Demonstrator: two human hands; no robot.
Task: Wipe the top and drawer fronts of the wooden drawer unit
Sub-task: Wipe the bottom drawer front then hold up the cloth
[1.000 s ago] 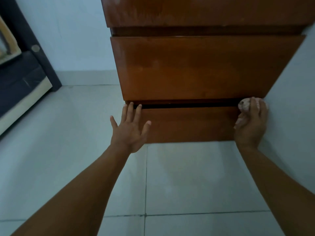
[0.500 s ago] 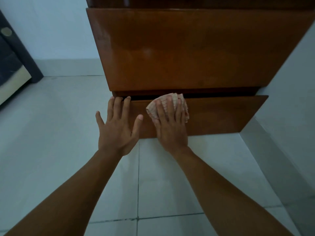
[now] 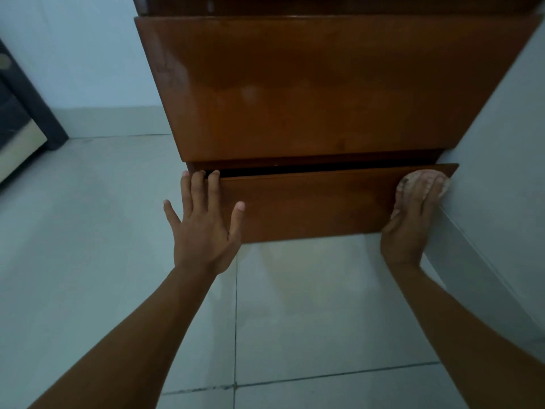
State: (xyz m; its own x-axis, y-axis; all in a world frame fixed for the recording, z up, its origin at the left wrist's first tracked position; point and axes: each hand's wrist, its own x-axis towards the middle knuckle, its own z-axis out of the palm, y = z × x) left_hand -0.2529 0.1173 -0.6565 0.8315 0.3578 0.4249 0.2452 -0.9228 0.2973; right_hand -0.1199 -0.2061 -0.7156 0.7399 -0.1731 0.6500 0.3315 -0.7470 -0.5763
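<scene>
Head view: cloth [image 3: 424, 184] back at bottom drawer's [image 3: 309, 208] right end.

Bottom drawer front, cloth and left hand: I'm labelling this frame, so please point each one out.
bottom drawer front [image 3: 309, 208]: head view, bare wood at mid-panel.
cloth [image 3: 404, 184]: head view, pale edge showing beside the right hand's fingers.
left hand [image 3: 203, 231]: head view, back of the hand.

**Glossy wood, soft cloth, smooth tile**

The wooden drawer unit [image 3: 324, 90] shows a polished, reddish-brown varnish, pale reflections sliding across its big front; the bottom drawer front [image 3: 309, 208] looks just as smooth, a touch duller; the cloth [image 3: 413, 184] is a soft, pale woven rag, faintly patterned; the floor tiles [image 3: 309, 305] are smooth, lightly sheened, with thin dark grout lines; the wall [image 3: 501, 128] looks matt and painted.
</scene>
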